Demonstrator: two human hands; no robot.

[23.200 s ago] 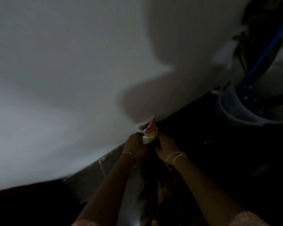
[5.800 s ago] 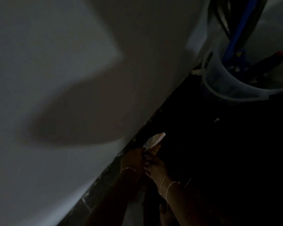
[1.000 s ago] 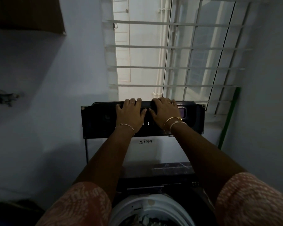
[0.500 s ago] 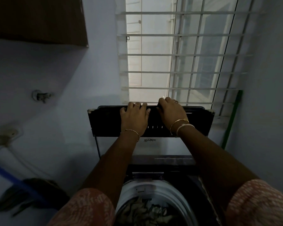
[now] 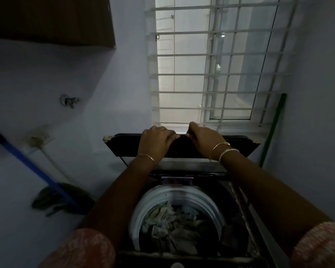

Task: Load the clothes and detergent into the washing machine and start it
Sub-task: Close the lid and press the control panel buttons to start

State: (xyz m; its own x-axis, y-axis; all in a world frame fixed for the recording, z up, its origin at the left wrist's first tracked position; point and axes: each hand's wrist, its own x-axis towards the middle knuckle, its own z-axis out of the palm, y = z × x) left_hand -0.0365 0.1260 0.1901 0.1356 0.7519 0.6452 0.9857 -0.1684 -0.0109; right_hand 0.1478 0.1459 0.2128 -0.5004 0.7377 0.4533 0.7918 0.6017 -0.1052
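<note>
Evidently to swing it down over the drum (image 5: 182,198), where the clothes (image 5: 174,225) already lie, the left hand (image 5: 155,141) and right hand (image 5: 206,139) both curl over the raised lid (image 5: 238,147), grasping its top edge.

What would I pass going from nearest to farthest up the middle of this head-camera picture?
clothes in the drum → raised lid, gripped at its top edge by the left hand and right hand → barred window.
</note>
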